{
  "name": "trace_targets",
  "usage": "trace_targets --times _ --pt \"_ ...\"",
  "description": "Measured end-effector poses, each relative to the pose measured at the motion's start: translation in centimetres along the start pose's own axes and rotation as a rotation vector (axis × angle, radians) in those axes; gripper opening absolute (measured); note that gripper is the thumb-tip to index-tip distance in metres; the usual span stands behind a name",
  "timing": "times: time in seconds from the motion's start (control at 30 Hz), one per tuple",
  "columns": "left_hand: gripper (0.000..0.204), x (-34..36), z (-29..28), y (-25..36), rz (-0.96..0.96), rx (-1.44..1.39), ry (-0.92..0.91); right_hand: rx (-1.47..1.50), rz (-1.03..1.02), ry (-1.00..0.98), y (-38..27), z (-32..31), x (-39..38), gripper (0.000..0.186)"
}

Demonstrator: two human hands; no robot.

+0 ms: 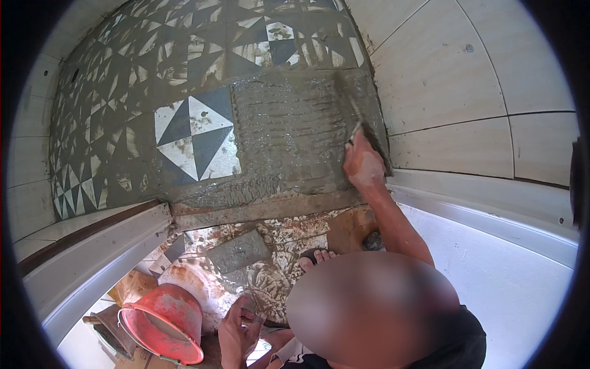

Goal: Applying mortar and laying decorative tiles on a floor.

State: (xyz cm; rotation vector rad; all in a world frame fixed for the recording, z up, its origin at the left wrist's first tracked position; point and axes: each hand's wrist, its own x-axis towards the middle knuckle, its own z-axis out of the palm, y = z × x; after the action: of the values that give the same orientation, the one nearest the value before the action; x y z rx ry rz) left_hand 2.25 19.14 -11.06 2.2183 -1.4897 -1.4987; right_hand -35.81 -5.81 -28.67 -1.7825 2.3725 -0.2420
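My right hand (365, 163) is closed around the handle of a trowel (357, 126). Its mortar-smeared blade lies against the wet grey mortar bed (289, 129), close to the right wall. Ridged lines run across this bed. Left of it, a patterned tile (195, 136) with white and dark triangles sits in the floor, fairly clean on its face. Low in the view, my left hand (239, 332) hovers near a red bucket, its fingers loosely bent and apart. Nothing shows in it, though part of the palm is hidden.
Mortar-smeared patterned tiles (117, 92) cover the far and left floor. A door frame (104, 252) and a tiled wall (455, 74) flank the opening. A grey rectangular piece (239, 251) lies on the splattered floor before the threshold (264, 210), near the red bucket (166, 323).
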Motion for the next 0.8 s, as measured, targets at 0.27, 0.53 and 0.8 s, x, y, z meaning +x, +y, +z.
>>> trace_targets --times 0.27,0.53,0.8 --pt "0.059 0.1 0.2 -0.4 0.093 0.073 0.018 0.059 -0.162 -0.139 -1.1 -1.0 -0.8 0.053" --pt "0.059 0.3 0.1 -0.2 0.068 0.016 0.010 0.280 -0.344 0.013 -2.4 -3.9 1.5 0.044" --pt "0.057 0.0 -0.6 1.0 0.052 0.022 0.013 0.040 -0.624 0.028 -2.8 -3.2 12.2 0.025"
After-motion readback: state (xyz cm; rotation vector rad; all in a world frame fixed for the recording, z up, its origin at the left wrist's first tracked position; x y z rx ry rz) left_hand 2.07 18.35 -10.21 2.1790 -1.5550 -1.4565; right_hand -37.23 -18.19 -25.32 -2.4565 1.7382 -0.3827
